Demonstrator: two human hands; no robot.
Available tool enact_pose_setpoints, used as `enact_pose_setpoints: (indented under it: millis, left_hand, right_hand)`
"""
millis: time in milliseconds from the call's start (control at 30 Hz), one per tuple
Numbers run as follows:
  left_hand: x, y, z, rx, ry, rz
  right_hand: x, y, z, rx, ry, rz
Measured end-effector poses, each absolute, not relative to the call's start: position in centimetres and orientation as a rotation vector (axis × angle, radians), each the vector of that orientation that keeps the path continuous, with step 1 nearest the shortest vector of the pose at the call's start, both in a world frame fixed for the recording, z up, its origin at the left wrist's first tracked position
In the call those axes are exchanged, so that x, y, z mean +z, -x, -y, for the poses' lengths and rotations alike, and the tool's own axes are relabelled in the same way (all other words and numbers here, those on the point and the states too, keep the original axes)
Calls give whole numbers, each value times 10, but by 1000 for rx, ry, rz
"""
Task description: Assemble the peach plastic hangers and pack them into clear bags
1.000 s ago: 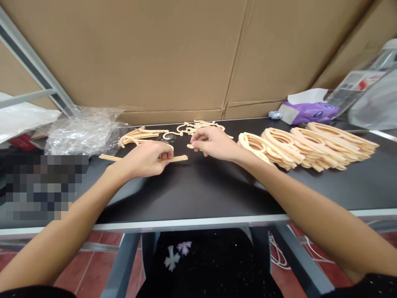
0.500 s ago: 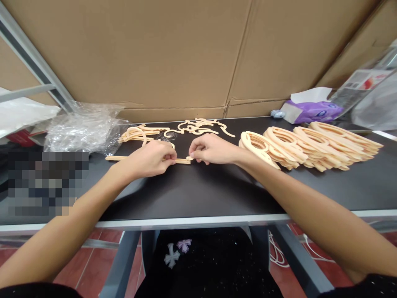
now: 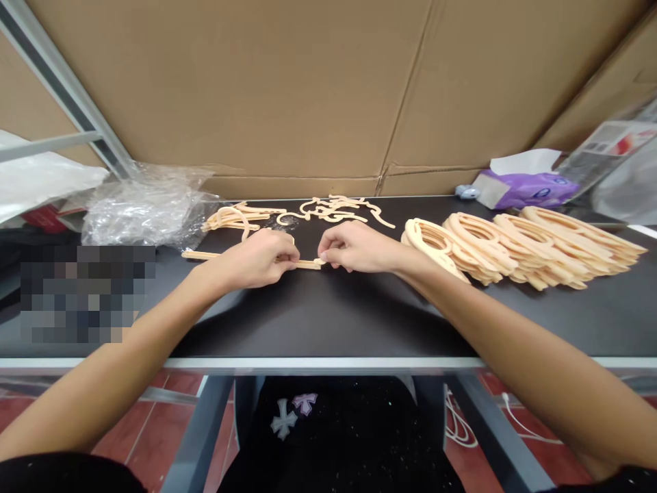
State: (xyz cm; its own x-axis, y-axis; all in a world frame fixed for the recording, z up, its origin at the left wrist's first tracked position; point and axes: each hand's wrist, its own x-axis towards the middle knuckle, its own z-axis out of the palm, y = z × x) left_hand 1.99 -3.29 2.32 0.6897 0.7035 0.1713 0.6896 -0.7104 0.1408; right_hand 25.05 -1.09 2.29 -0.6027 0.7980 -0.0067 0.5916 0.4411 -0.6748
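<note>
My left hand (image 3: 256,260) is closed on a long thin beige strip (image 3: 205,255) that lies flat on the black table (image 3: 328,315), gripping it near its right end. My right hand (image 3: 354,248) is closed in a pinch on a small beige piece at the strip's right tip (image 3: 318,262); the two hands almost touch. Behind them lie a heap of curved beige pieces (image 3: 233,218) and a scatter of thin curly beige offcuts (image 3: 333,209).
A long fanned row of beige ring-shaped frames (image 3: 518,243) lies on the right. Crumpled clear plastic (image 3: 146,209) sits at the back left, a purple tissue pack (image 3: 523,186) at the back right. Cardboard sheets (image 3: 308,89) wall the rear. The table's front edge (image 3: 328,363) is metal.
My right hand has moved left and nearer from the offcuts and brought a small piece up to the strip's right end. The left hand has kept its hold on the strip.
</note>
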Motion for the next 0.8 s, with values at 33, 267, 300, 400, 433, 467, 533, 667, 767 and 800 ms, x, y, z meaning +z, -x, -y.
enact_pose_setpoints:
  millis: [33,267,300,400,433,467,533,667,767,800]
  left_hand:
    - [23,-20,33,338,-2829,-1158]
    - [17,-15,26,416,-2846,-1092]
    - [17,-15,25,421,-2845,-1087]
    - [17,-15,23,433,-2840,-1078]
    - [18,-15,23,432,-2838,-1078]
    - [18,-15,24,427,-2836,-1080]
    - [20,-16,25,411,-2832,-1090]
    - [23,-18,27,400,-2827,-1115]
    - [23,-18,27,398,-2838,-1105]
    - [23,-18,27,394,-2844,-1099]
  right_hand:
    - [25,-250,11,903,1193,2407]
    - [31,-249,7,966,1256,2463]
    - [31,-249,5,979,1257,2462]
    - [28,-250,3,958,1226,2477]
    - [27,-250,3,933,1211,2484]
    - [27,-251,3,900,1196,2491]
    - [26,-252,4,808,1167,2510]
    - [24,-253,6,592,1103,2570]
    - [24,-253,5,527,1086,2607]
    - [24,-253,5,544,1083,2616]
